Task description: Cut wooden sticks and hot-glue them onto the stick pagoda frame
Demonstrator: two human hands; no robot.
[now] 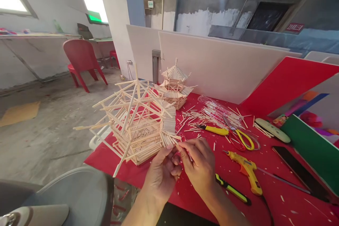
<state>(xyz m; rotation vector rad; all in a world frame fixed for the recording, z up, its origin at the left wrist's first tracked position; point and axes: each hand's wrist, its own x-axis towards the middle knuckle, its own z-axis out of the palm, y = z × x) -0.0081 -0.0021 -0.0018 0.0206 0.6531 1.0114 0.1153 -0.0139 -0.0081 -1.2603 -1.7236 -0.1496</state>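
A pavilion frame made of thin wooden sticks (137, 127) stands at the near left of the red-covered table, its roof partly covered by a row of sticks. At its front right roof corner, my right hand (198, 162) pinches a small wooden stick (175, 143) between thumb and forefinger. My left hand (162, 173) is right beside it, palm turned up and fingers curled, its thumb at the same roof edge. Whatever the left fingers grip is hidden. Behind the frame stands a smaller stick pavilion (174, 77) with a covered roof.
Loose sticks (193, 118), yellow-handled pliers (215, 130), scissors (245, 139), a yellow glue gun (246, 169) with its cord and a green-black utility knife (233, 189) lie on the right. White boards (212, 63) stand behind. A grey stool (79, 194) is at lower left.
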